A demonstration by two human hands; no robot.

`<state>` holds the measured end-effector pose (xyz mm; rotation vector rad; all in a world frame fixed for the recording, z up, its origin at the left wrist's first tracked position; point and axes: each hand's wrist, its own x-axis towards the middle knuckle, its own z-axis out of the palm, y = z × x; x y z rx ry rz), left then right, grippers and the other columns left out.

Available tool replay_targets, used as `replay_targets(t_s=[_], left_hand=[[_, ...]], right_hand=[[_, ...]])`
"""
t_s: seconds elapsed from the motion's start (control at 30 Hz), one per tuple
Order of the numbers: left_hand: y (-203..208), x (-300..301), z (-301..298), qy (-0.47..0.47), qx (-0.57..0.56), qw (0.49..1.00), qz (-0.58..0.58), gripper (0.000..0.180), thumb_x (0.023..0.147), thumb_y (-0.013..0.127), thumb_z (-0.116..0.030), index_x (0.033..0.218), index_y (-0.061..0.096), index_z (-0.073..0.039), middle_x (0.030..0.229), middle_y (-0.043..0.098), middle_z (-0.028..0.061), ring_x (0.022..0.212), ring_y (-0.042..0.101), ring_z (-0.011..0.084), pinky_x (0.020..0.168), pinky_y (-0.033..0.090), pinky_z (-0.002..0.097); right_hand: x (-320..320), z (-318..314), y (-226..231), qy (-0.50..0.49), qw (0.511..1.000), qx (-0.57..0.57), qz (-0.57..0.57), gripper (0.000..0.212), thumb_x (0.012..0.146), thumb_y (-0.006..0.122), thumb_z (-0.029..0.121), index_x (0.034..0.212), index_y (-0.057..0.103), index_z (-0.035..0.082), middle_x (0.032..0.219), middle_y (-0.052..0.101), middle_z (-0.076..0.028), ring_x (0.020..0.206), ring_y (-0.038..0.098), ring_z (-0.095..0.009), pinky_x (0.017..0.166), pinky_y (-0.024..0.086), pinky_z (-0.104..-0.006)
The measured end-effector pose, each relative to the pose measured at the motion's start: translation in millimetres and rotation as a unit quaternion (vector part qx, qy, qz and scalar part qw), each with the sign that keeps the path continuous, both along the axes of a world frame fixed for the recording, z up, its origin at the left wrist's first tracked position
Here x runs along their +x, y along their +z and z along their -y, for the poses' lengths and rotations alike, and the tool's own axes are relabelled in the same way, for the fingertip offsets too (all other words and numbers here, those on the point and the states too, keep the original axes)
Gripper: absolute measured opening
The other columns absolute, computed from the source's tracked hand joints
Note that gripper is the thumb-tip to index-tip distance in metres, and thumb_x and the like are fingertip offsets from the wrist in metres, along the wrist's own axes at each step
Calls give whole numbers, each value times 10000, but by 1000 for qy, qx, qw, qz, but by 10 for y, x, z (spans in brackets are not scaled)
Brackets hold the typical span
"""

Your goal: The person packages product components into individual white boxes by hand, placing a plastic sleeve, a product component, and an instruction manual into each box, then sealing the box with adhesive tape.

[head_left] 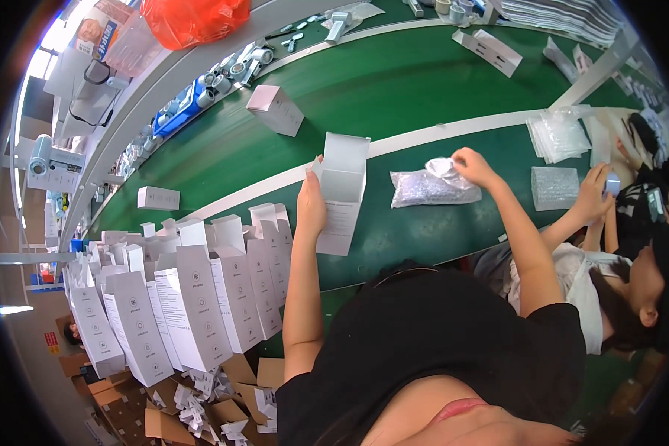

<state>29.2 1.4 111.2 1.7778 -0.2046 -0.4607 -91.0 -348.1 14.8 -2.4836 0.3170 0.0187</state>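
Observation:
My left hand (312,202) grips the left side of a white cardboard box (340,223), which stands tilted with its top flap (347,154) raised. To the right, a clear bubble-wrap packet (427,190) lies on the green work surface (383,245). My right hand (474,167) pinches a crumpled white plastic piece (446,171) at the packet's upper right; whether that piece is part of the wrap I cannot tell. What is inside the packet is hard to make out.
Several open white boxes (201,297) crowd the left side. Closed boxes (276,110) sit on the green conveyor (394,89). At right are bubble-wrap sheets (556,135), and a co-worker's hand (593,192) close by. Open brown cartons (264,379) stand below left.

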Motion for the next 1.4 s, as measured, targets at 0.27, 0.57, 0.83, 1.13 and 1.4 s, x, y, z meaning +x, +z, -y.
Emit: replay_targets(t_s=[0.27,0.57,0.83,1.13,1.4], left_hand=[[-167,-51,-152,22,-38,999,16,543,954,179,-397,1296,415,-46,1267,460,167,1149,440,270,954,317,322],[-255,-101,-134,28,-51,998,20,521,955,199,-384,1291,423,-55,1263,464,168,1141,447,265,945,327,310],[-321,-158,-51,-45,-3,999,-9,513,957,217,-371,1268,436,-27,1206,503,191,1068,498,251,911,362,299],[-564,-303,187,-42,-5,982,186,508,939,226,-326,1282,387,13,1152,518,186,1006,498,289,893,354,349],[-798,-464,383,56,-95,944,312,501,921,272,-297,1304,331,21,1156,482,189,1044,454,315,926,320,396]], right_hand=[[169,-481,201,140,969,-90,-180,684,722,606,297,1313,346,72,1327,324,-222,1128,421,-349,930,356,-424],[-122,-652,-106,94,974,-5,-205,774,597,727,230,1266,389,38,1225,443,-200,994,528,-320,792,457,-369],[224,-840,1192,130,893,432,1,532,633,630,81,1147,505,27,971,596,-128,766,574,-232,716,466,-320],[553,-1597,1939,341,748,-561,92,382,540,671,139,905,587,63,789,546,-104,663,488,-212,574,387,-350],[1004,-2341,2107,534,601,-582,-120,117,582,662,230,627,634,126,683,571,-75,679,520,-215,504,387,-341]])
